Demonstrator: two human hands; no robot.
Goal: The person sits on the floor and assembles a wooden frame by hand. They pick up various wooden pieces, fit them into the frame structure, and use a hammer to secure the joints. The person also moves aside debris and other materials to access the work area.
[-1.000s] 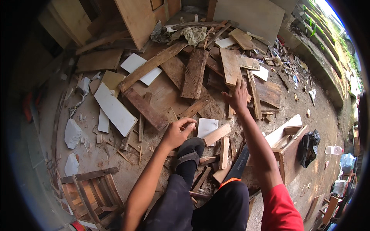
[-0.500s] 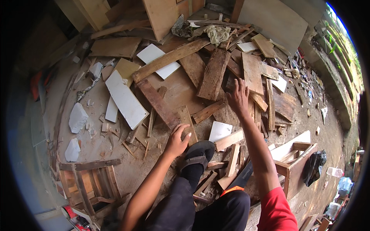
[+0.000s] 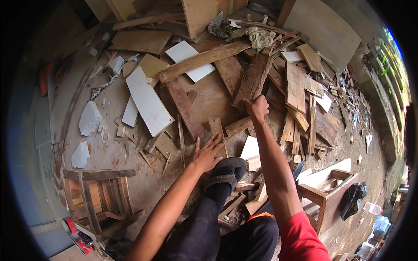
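Observation:
My right hand [image 3: 257, 108] is closed on the near end of a rough brown wooden plank [image 3: 253, 82], which slants up and away among the scattered boards. Its thumb lies along the plank's edge. Fingers spread, my left hand [image 3: 206, 154] is over the near end of a reddish-brown plank [image 3: 184, 108] and beside a small thin board [image 3: 216, 126]; whether it touches either I cannot tell. My sandalled foot [image 3: 233, 167] is just right of that hand. A small white panel [image 3: 249, 148] lies beyond the foot, partly hidden by my right forearm.
White boards [image 3: 149, 102] and white broken chunks [image 3: 90, 118] lie to the left. A wooden frame [image 3: 100, 200] sits at lower left, an open wooden box [image 3: 326, 195] at lower right. Cloth [image 3: 261, 38] rests at the back. A saw's orange handle [image 3: 261, 215] shows beside my knee.
My right hand has moved left and closed on the brown plank's near end. My left hand has spread its fingers. The whole view has shifted a little.

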